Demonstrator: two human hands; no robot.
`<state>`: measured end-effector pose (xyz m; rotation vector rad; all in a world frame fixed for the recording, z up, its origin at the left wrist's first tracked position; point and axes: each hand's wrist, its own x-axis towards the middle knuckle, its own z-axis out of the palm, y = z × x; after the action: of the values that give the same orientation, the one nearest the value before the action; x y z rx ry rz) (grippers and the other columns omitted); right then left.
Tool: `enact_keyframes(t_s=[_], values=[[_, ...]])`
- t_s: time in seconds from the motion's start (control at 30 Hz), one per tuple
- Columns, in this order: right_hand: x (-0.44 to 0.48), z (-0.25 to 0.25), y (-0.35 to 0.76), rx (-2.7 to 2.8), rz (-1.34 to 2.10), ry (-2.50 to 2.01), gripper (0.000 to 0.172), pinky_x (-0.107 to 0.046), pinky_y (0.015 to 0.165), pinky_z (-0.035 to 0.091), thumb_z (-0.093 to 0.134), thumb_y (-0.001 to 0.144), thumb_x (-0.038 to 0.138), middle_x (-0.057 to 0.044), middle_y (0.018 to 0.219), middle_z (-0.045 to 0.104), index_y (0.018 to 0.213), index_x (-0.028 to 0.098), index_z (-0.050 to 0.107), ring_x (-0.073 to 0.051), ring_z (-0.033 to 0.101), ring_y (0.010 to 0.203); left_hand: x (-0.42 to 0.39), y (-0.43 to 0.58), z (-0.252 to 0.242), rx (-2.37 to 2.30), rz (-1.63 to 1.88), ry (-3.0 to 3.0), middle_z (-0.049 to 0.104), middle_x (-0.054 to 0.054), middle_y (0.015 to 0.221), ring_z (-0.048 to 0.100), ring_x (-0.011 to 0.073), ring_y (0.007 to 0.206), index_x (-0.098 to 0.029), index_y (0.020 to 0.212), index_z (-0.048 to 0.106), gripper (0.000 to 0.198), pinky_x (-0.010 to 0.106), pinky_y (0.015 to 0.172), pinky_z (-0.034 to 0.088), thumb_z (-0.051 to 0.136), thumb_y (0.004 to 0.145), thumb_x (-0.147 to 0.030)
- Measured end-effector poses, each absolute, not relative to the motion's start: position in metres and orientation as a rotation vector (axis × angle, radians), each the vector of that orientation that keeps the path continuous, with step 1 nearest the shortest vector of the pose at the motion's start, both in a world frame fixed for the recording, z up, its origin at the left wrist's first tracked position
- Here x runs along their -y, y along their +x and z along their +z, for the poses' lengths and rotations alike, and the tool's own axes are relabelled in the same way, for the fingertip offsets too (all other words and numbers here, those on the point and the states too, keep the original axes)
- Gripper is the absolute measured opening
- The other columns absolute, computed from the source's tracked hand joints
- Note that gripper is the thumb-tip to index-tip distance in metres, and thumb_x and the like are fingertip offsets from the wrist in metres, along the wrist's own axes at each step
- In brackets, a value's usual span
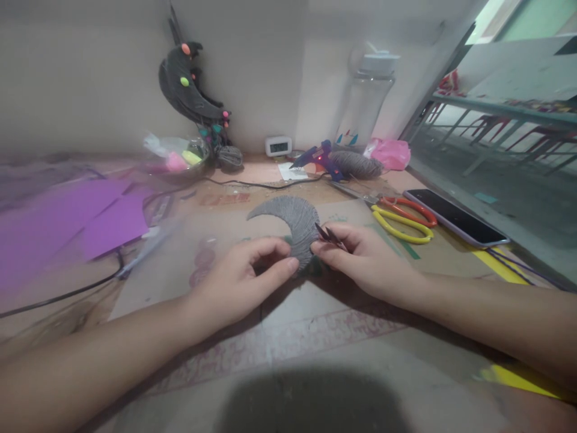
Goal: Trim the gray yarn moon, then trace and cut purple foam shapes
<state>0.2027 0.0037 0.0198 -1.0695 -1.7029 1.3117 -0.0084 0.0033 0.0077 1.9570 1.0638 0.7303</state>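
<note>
A grey yarn-wrapped crescent (pixel 291 219) lies on the cardboard-covered table (pixel 315 337) in front of me. My left hand (pixel 246 276) pinches its lower tip between thumb and fingers. My right hand (pixel 360 255) grips small dark thread snips (pixel 328 236), their blades pointing at the crescent's right edge, close to or touching the yarn.
Orange and yellow scissors (pixel 403 219) and a phone (pixel 455 216) lie to the right. A blue glue gun (pixel 318 157), grey yarn ball (pixel 356 163), pink bag (pixel 391 153), clock (pixel 278 145) and water bottle (pixel 367 99) stand behind. Purple paper (pixel 76 225), cables and a finished decorated crescent (pixel 187 87) are at left.
</note>
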Motion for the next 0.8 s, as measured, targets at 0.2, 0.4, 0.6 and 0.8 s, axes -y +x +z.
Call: enact_keyframes(t_s=[0.2,0.4,0.6,0.8], values=[[-0.0058,0.0186,0.2032,1.692,1.379,-1.014,0.018,-0.025,0.06,0.038,0.067,0.087,0.033,0.002,0.068,0.056,0.078,0.018,0.062,-0.012,0.049,0.063,-0.0027,-0.0086,0.0108,-0.996,0.741,1.901,0.064,-0.001,0.076,0.059,0.0146,0.074,-0.019,0.08,0.063,0.028,0.025,0.067,0.045,0.051,0.096,-0.038],[-0.0054,0.0175,0.2041,1.708,1.32,-1.046,0.02,-0.025,0.059,0.036,0.063,0.089,0.035,0.002,0.069,0.053,0.079,0.018,0.06,-0.012,0.045,0.064,-0.0022,-0.0078,0.0085,-1.071,0.756,1.934,0.064,-0.001,0.078,0.058,0.0147,0.073,-0.02,0.084,0.062,0.024,0.026,0.066,0.045,0.055,0.093,-0.041],[-0.0048,0.0188,0.2035,1.744,1.283,-1.055,0.024,-0.026,0.059,0.035,0.062,0.089,0.037,0.003,0.067,0.05,0.074,0.019,0.056,-0.011,0.042,0.062,-0.0001,-0.0044,0.0095,-1.136,0.77,2.022,0.058,-0.004,0.071,0.054,0.0127,0.066,-0.02,0.079,0.057,0.018,0.024,0.062,0.043,0.063,0.086,-0.036],[-0.0058,0.0189,0.2027,1.664,1.371,-1.017,0.019,-0.026,0.06,0.035,0.063,0.087,0.028,0.005,0.064,0.048,0.072,0.019,0.056,-0.01,0.04,0.058,0.0004,-0.0055,0.0103,-1.135,0.805,1.99,0.062,-0.004,0.072,0.056,0.0121,0.066,-0.021,0.078,0.06,0.018,0.024,0.062,0.043,0.065,0.087,-0.035]])
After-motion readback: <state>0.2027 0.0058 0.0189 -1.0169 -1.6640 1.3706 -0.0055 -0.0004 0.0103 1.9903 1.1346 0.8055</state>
